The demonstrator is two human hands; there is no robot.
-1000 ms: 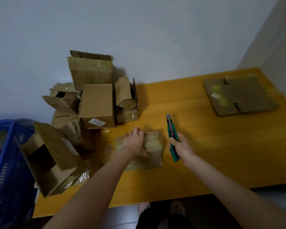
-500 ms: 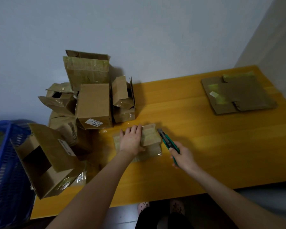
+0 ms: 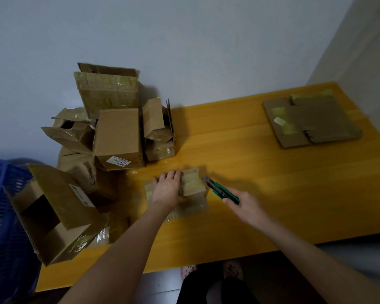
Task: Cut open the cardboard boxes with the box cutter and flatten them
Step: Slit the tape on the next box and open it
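A small taped cardboard box (image 3: pixel 192 185) lies on the yellow table (image 3: pixel 261 172) in front of me. My left hand (image 3: pixel 168 187) presses down on its left part, fingers curled over the top. My right hand (image 3: pixel 242 202) grips a green box cutter (image 3: pixel 221 189), whose blade tip sits at the box's right edge. A pile of opened cardboard boxes (image 3: pixel 116 132) stands at the table's left end against the wall. A flattened box (image 3: pixel 312 120) lies at the far right.
A large open box (image 3: pixel 53 211) hangs over the table's left front corner. A blue plastic crate (image 3: pixel 2 216) stands beside it at the left. The wall runs behind the table and turns a corner at the right.
The cutter swung from pointing away from me to pointing left at the small box, and its tip now touches the box's right edge. My left hand has stayed on the box.
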